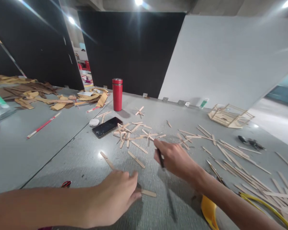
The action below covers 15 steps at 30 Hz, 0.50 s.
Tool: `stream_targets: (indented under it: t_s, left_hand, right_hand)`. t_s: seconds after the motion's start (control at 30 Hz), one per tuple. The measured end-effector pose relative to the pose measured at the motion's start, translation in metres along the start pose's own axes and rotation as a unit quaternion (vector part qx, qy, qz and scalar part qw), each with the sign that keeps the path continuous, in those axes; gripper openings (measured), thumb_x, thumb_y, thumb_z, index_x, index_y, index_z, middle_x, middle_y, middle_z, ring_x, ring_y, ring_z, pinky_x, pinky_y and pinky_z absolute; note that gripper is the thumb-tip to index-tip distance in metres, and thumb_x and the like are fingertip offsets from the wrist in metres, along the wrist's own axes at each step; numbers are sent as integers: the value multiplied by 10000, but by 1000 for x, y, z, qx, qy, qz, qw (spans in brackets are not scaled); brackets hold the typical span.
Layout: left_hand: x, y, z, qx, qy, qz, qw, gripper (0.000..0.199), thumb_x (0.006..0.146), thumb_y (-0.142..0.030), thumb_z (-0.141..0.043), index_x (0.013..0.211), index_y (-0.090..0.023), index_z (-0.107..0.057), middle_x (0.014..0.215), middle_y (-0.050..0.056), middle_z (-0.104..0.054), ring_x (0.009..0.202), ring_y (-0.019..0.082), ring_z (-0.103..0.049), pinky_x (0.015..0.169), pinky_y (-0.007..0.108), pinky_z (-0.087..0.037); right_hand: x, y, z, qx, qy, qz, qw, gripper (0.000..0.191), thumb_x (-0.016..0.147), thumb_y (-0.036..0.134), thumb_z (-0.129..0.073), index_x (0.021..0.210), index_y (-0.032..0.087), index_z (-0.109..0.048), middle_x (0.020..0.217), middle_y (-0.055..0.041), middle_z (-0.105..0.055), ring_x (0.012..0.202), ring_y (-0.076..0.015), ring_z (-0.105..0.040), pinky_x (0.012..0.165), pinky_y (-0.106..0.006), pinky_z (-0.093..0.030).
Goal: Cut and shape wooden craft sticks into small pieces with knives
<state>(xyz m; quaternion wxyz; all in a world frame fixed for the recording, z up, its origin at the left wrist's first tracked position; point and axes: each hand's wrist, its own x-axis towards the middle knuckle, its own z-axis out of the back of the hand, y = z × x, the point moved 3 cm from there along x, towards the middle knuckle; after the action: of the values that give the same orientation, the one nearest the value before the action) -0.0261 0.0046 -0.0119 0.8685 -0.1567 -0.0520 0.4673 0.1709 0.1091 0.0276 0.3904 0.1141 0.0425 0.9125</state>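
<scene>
My left hand [112,196] is low over the table, its fingers curled at a wooden craft stick [148,193] that sticks out to the right. Another craft stick [107,160] shows just beyond its knuckles. My right hand [171,156] is closed round a dark, thin-handled tool [160,158], whose lower part is smeared; I cannot make out its kind. Right at those fingertips a pale stick [148,136] reaches toward a loose heap of craft sticks [128,131]. Single sticks [136,159] are scattered between the hands and the heap.
A red flask [117,95], a phone [107,127] and a white earbud case [94,122] stand beyond the heap. Scissors [216,172] with yellow handles and many long sticks [240,159] lie right, before a wooden frame model [230,116]. Cardboard scraps [60,102] lie left.
</scene>
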Motion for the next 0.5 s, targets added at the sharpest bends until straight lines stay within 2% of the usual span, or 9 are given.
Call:
stream_targets:
  t_s: [0.1,0.17,0.23,0.3,0.4,0.5]
  left_hand:
    - [-7,-10,5,43,7,-35,998,192,975,-133,-556,1017,-103,-741,914,152,-725,744,270,-683,664,368,-504]
    - [-13,-17,5,86,11,-80,993,165,959,-126,-609,981,-112,-772,1020,160,-740,896,298,-703,743,386,-544]
    - [-18,-21,-1,129,-7,-124,984,244,1004,-226,-622,1153,-91,-760,1157,172,-746,1032,312,-699,809,390,-569]
    - [-20,-22,-12,160,-34,-168,972,414,1053,-350,-573,1306,-45,-693,1296,201,-720,1103,304,-698,827,365,-579]
    - [-21,-22,-30,217,-70,-230,946,478,1092,-385,-489,1305,-2,-680,1365,228,-694,1184,312,-691,918,360,-562]
    - [-17,-20,-35,240,-117,-232,935,470,1103,-369,-455,1309,-5,-670,1343,225,-710,1197,316,-698,1011,383,-527]
  right_hand:
    - [-21,-4,8,109,-33,-63,991,100,1034,201,-527,1017,184,-624,648,67,-535,516,-107,-450,535,-264,-416]
    - [-35,0,4,186,-33,-111,976,153,1030,243,-515,955,196,-638,630,49,-561,510,-107,-463,518,-261,-401]
    - [-46,8,-5,269,0,-155,951,266,1041,328,-521,824,207,-618,619,29,-599,493,-104,-512,481,-242,-412]
    - [-55,17,-17,352,46,-191,915,333,1060,406,-491,791,222,-558,601,32,-618,447,-102,-541,422,-219,-419]
    - [-63,28,-31,440,87,-224,865,287,1063,429,-487,848,239,-494,590,58,-615,414,-99,-549,392,-203,-443]
    - [-65,34,-40,474,110,-222,845,286,1007,419,-634,828,216,-543,580,65,-589,477,-94,-563,464,-199,-479]
